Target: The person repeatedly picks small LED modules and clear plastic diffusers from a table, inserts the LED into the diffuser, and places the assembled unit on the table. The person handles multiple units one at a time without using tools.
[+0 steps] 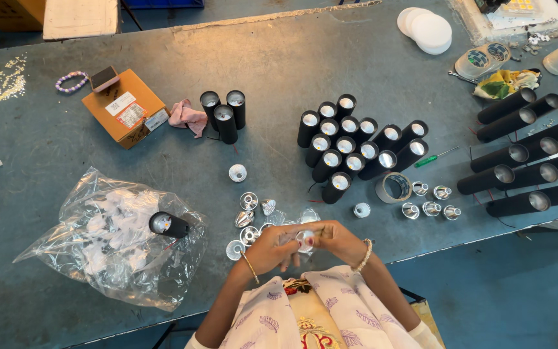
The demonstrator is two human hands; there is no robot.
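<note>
Plastic bag (108,242) lies left of standing tubes (350,142)

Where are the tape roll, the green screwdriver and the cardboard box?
tape roll (394,188), head view, on its rim
green screwdriver (425,161), head view, on its handle
cardboard box (124,107), head view, on its top face

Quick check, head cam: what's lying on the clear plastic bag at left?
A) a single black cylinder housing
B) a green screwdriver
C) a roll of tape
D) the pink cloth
A: one black cylinder housing lies on its side on the clear plastic bag, while the roll of tape, green screwdriver and pink cloth all rest on the table away from it.
</note>
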